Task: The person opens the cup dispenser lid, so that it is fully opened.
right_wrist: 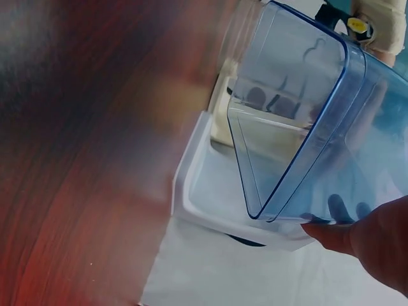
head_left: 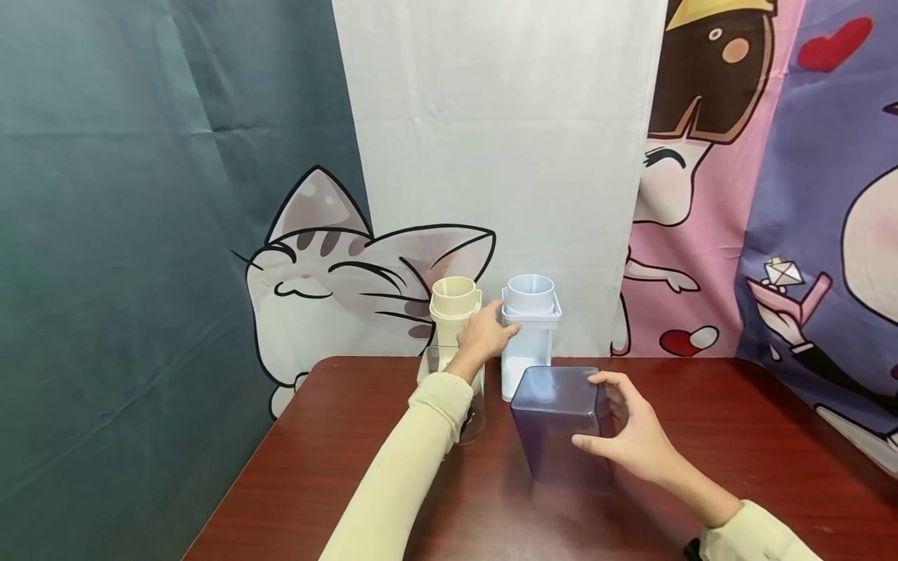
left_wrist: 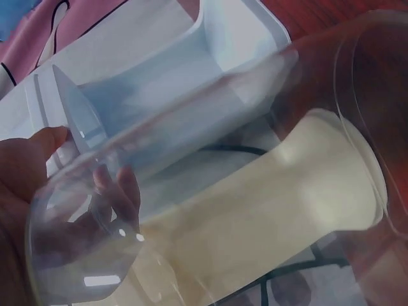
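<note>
My left hand [head_left: 486, 333] reaches between a cream plastic stand [head_left: 443, 331] and a white plastic stand [head_left: 528, 343], both upright with round collars on top. Its thumb and fingers are at the left corner of the white stand's upper rim; the left wrist view has a digit on that flange [left_wrist: 60, 102]. Before the cream stand is a clear cylinder [head_left: 475, 421], partly covered by my sleeve. My right hand [head_left: 634, 428] grips a see-through bluish-purple square container [head_left: 554, 436] by its right side, thumb on the near face. In the right wrist view, the container overlaps the white stand.
The red-brown wooden table [head_left: 337, 467] reaches back to a hanging printed cloth [head_left: 505, 156] right behind the stands. A large cartoon cat [head_left: 309, 273] is printed on it at the left.
</note>
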Demonstrator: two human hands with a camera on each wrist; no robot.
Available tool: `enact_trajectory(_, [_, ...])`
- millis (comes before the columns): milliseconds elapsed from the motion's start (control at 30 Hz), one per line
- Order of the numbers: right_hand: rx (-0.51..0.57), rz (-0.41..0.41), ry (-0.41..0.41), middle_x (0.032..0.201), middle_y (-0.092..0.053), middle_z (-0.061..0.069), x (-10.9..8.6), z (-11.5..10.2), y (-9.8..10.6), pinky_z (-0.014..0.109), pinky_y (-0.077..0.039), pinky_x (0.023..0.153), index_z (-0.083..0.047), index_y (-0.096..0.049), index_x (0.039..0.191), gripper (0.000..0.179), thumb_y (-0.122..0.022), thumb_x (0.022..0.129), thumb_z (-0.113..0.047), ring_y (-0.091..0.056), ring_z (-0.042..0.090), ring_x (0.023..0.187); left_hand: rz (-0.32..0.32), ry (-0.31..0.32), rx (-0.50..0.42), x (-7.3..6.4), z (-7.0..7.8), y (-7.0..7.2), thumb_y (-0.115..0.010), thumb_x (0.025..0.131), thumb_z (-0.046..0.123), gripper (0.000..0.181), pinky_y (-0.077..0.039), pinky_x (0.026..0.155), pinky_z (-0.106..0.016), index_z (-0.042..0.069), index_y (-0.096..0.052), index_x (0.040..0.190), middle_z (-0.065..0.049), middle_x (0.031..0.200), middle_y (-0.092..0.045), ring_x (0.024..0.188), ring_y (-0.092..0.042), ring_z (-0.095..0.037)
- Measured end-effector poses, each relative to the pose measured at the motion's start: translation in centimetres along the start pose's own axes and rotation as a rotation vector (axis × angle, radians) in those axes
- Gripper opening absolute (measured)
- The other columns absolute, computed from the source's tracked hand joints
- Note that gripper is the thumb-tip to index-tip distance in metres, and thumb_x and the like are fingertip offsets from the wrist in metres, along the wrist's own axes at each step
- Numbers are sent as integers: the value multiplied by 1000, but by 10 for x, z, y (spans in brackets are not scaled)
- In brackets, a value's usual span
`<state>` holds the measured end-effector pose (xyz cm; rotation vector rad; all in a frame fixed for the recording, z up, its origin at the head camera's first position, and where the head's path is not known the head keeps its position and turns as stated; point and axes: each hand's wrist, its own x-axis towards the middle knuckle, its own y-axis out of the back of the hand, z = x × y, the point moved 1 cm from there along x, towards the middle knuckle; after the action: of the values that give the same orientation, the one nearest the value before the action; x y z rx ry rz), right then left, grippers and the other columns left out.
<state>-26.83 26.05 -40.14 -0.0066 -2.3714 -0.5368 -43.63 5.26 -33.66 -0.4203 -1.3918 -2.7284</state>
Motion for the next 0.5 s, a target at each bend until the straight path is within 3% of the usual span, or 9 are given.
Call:
enact_trajectory(200, [-42,-9,-29,109,-63,8,9,13,-8,21,-52,74,-9,-47,133,84,-92,63,-3,-62,11,83,42,-9,3,-3,-2,0,-72,86,45,57,-50,82,-49,30,-53,138,6,92,-70,107,-64,-24])
enact_trajectory(333, [-59,-17,-47,109,-64,11,16,10,-13,22,-53,73,-3,-48,129,80,-92,62,0,-63,12,83,59,-19,41,-8,0,6,-73,85,46,57,-51,79,-46,27,-54,136,11,88,-69,101,-65,-21])
enact_trajectory(500, [-91,-23,-53,109,-65,14,26,0,-19,25,-52,77,2,-50,124,75,-91,61,0,-63,12,86,74,-71,16,-23,8,27,-69,86,43,55,-51,74,-44,27,-55,136,12,92,-69,93,-65,-18])
